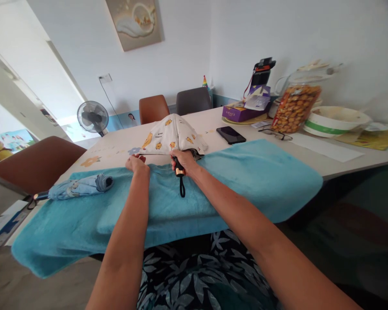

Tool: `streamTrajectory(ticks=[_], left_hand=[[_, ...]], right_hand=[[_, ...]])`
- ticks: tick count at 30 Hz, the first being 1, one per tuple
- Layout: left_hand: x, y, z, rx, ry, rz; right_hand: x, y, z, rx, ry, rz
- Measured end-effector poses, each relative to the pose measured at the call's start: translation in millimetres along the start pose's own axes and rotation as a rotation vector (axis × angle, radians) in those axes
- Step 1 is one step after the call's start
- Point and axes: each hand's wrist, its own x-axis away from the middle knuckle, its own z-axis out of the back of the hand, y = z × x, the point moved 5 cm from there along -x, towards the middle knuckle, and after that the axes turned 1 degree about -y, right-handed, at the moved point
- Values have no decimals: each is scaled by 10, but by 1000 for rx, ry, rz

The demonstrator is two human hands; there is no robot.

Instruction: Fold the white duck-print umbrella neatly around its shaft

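Observation:
A white umbrella (pixel 168 135) with a yellow cartoon print is partly unfurled on the table, its canopy spread loosely away from me. My right hand (pixel 185 161) is wrapped round its black handle, which has a copper-coloured band and a dangling wrist strap (pixel 182 188). At the canopy's left lower corner, my left hand (pixel 136 163) is closed, the fingertips pinching the fabric edge. On the blue towel (pixel 245 185) to the left lies a second umbrella (pixel 80 187), light blue and rolled up.
A black phone (pixel 230 134) lies on the table (pixel 116 144) beyond the towel. To the right are glasses (pixel 276 134), a purple box (pixel 237 113), a large jar of nuts (pixel 295 101) and a white-and-green bowl (pixel 334 122). Chairs (pixel 153 109) and a fan (pixel 92 117) stand around.

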Motion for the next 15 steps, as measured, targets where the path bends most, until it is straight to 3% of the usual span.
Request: streamTrajectory(ticks=[3,4,6,7,10,15], left_hand=[[186,166,-11,-132,124,-247],[293,233,-78,-205,97,-379],[522,295,-280,-317,-75,-581],[617,275,-393,-350,-210,-608],[773,140,-612,-421,-495,-540],[709,37,-625,-394,-566,-400]], right_hand=[[-2,22,22,72,103,-1],[-2,31,18,86,114,-3],[0,55,-4,101,102,-15],[2,61,-16,103,92,-12],[18,49,-50,105,64,43],[62,48,-109,154,4,78]])
